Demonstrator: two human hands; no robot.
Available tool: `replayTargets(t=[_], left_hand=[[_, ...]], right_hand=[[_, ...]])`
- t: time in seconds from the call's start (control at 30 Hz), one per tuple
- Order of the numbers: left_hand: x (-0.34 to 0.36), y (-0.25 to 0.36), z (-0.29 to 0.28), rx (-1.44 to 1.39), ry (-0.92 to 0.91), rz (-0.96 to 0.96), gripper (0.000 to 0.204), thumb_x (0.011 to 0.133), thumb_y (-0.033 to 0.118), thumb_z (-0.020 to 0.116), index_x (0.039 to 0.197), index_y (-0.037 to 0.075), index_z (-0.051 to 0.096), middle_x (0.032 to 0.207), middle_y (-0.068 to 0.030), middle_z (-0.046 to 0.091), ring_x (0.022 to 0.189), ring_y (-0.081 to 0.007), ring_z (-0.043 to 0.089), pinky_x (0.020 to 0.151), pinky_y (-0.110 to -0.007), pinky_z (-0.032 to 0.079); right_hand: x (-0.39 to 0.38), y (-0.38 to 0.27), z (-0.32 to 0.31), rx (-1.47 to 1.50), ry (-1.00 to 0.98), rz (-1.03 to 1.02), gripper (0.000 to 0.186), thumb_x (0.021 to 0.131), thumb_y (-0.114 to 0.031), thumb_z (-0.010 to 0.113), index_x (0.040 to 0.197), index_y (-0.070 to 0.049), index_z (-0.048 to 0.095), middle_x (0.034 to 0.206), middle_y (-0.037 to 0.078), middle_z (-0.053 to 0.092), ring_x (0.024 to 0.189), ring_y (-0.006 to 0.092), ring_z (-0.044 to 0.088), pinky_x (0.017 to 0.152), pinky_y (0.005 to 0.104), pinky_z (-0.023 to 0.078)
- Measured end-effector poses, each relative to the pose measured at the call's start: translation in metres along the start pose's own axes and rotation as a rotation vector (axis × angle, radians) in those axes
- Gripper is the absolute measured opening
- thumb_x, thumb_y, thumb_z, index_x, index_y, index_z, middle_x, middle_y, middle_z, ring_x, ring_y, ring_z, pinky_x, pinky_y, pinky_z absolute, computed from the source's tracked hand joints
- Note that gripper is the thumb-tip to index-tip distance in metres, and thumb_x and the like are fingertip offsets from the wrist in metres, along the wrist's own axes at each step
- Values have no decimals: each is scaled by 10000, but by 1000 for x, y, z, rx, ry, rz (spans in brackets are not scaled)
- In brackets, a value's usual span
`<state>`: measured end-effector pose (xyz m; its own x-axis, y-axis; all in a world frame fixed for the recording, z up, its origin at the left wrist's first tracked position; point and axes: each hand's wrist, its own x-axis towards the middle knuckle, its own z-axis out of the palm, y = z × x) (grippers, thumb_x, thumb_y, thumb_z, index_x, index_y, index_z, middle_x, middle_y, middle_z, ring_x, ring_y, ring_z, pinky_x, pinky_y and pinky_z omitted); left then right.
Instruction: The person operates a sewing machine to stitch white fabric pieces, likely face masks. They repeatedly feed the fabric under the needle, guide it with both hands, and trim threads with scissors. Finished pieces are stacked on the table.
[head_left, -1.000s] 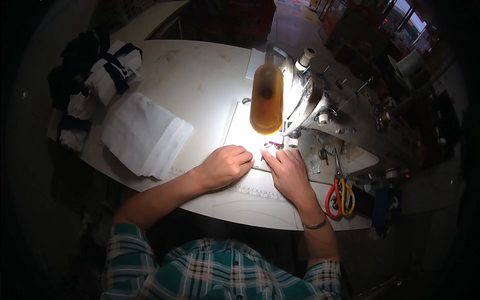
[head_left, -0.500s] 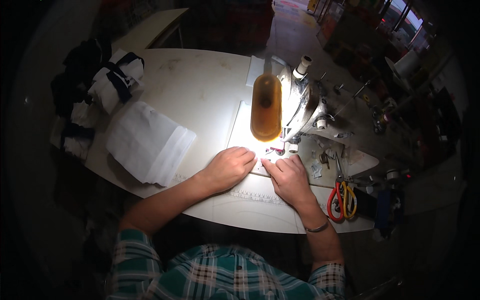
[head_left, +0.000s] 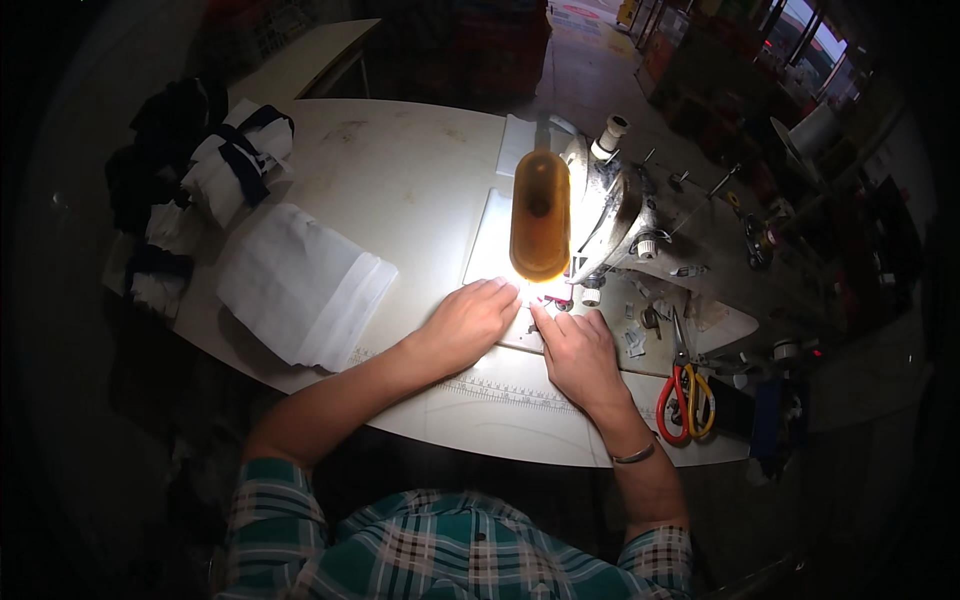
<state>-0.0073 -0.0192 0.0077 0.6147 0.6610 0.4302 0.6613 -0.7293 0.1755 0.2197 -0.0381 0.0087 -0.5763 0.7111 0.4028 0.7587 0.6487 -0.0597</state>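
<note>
At the lit bed of a white sewing machine (head_left: 622, 215), my two hands work close together just in front of the needle area. My left hand (head_left: 475, 320) rests low over the bed, fingers bent and pressed together, tips near the presser foot (head_left: 564, 300). My right hand (head_left: 578, 350) is closed beside it, thumb and forefinger pinched and pointing at the same spot. Glare whitens whatever lies at the fingertips, so I cannot make it out. An amber translucent plate (head_left: 541, 215) on the machine head hides part of the sewing area.
A stack of white fabric pieces (head_left: 300, 285) lies on the white table (head_left: 400, 160) to the left. Bundled white and dark cloth (head_left: 225, 170) sits beyond it. Scissors with red and yellow handles (head_left: 683, 395) lie at the right, near small scraps (head_left: 635, 342).
Both hands have shifted slightly away from me toward the presser foot, the left more plainly. The whole view has drifted a little. Both hands keep their closed shape.
</note>
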Motion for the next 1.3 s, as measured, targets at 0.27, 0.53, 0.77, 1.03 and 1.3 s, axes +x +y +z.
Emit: replayTargets(t=[0.27, 0.53, 0.77, 1.03, 1.3], left_hand=[[8, -4, -1, 31, -46, -35, 371, 935, 73, 603, 1275, -71, 643, 1277, -161, 641, 1137, -337, 662, 915, -424, 573], [12, -13, 14, 112, 80, 9, 295, 839, 56, 632, 1112, -35, 699, 1104, -127, 658, 1134, -288, 625, 960, -375, 538], [25, -16, 28, 107, 72, -90, 185, 803, 88, 654, 955, 26, 740, 1052, -110, 667, 1065, -269, 635, 897, -367, 547], [47, -25, 38, 161, 63, -188, 172, 765, 93, 678, 866, 11, 790, 1075, -131, 676, 1030, -282, 647, 903, -383, 546], [77, -47, 50, 82, 237, -258, 229, 858, 126, 646, 1030, 10, 742, 1172, -111, 636, 1141, -318, 588, 977, -421, 500]], right_hand=[[-2, 2, 0, 22, -13, 12, 410, 911, -64, 655, 1315, -116, 703, 831, 59, 596, 775, 239, 608, 782, 380, 441], [-2, 3, -3, 70, -31, 18, 396, 910, -57, 652, 1301, -95, 701, 831, 75, 588, 786, 257, 609, 786, 389, 445], [-2, 2, -11, 126, -27, 1, 386, 904, -47, 657, 1287, -61, 694, 815, 82, 563, 794, 260, 596, 778, 395, 447], [-3, 2, -11, 103, -43, -15, 382, 916, -62, 657, 1295, -65, 697, 823, 80, 558, 812, 260, 588, 779, 398, 441], [-5, 5, -11, 114, -48, -4, 374, 911, -48, 649, 1280, -67, 706, 825, 84, 565, 813, 269, 592, 783, 403, 448]])
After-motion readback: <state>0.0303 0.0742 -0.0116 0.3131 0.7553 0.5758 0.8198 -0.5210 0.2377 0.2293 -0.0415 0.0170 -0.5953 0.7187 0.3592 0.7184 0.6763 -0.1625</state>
